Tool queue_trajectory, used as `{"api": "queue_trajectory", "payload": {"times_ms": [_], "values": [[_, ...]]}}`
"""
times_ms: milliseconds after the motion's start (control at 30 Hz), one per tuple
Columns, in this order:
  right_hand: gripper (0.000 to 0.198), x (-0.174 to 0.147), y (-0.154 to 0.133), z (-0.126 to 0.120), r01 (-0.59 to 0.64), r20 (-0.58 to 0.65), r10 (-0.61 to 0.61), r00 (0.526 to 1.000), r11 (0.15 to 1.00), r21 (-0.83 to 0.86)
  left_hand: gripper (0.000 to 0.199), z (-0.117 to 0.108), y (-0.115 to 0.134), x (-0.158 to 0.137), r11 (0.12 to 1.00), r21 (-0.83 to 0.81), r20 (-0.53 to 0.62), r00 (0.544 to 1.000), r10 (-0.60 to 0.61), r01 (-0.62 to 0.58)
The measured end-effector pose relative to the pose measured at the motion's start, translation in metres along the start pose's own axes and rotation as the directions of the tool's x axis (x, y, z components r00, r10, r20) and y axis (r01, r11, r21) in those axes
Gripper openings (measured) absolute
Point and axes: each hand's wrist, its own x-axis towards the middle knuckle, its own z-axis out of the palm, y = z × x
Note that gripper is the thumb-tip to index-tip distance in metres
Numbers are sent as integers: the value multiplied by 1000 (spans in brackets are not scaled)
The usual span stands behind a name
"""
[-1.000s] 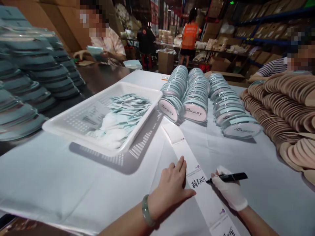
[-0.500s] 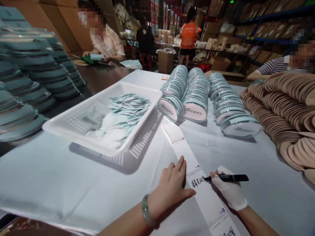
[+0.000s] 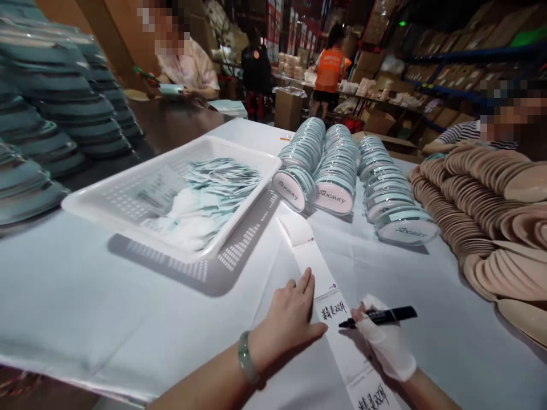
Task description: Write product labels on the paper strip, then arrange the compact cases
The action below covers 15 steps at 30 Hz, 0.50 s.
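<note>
A long strip of white paper labels [image 3: 321, 263] runs from the table's middle toward me, with black handwriting on two of its labels. My left hand [image 3: 288, 316], a green bangle at its wrist, lies flat with fingers stretched out along the strip's left edge. In a white glove that leaves fingertips bare, my right hand [image 3: 384, 339] grips a black marker pen [image 3: 395, 315]. The marker's tip points left, just below the upper line of handwriting; whether it touches the paper I cannot tell.
A white plastic basket [image 3: 171, 250] of pale-blue packets stands at left. Rows of clear-wrapped oval packs [image 3: 333, 196] lie beyond the strip. Stacks of beige oval pads [image 3: 464, 225] fill the right side, tall blue stacks [image 3: 64, 108] the far left. Several people work around the table and behind it.
Another character has been added to the upper line of handwriting. The marker's tip has moved off that line, down and to the left. The view has shifted slightly.
</note>
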Motion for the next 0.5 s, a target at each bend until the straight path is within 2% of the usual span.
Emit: {"api": "queue_trajectory", "payload": {"times_ms": [67,167,233,300,400,500], "values": [[60,-5,6,5,6,-13,-7,1000,1000,-21,95,0,-1,0,1000,0,-1,1000,5,-5],[53,-4,22,5,133,-72,-149,986,971,-196,95,-3,-3,0,1000,-7,0,1000,7,-7],[48,-1,30,4,216,-41,-243,969,919,-330,89,-4,-4,0,1000,-15,-8,1000,7,-7],[46,1,33,1,270,37,-279,960,874,-405,83,-6,-4,0,1000,-19,-10,1000,-1,1],[45,1,32,-1,300,118,-276,954,860,-413,82,-6,-3,1,1000,-12,1,1000,-16,16],[47,0,30,-2,317,103,-302,948,850,-422,81,-5,-3,2,1000,-5,5,1000,-21,21]]}}
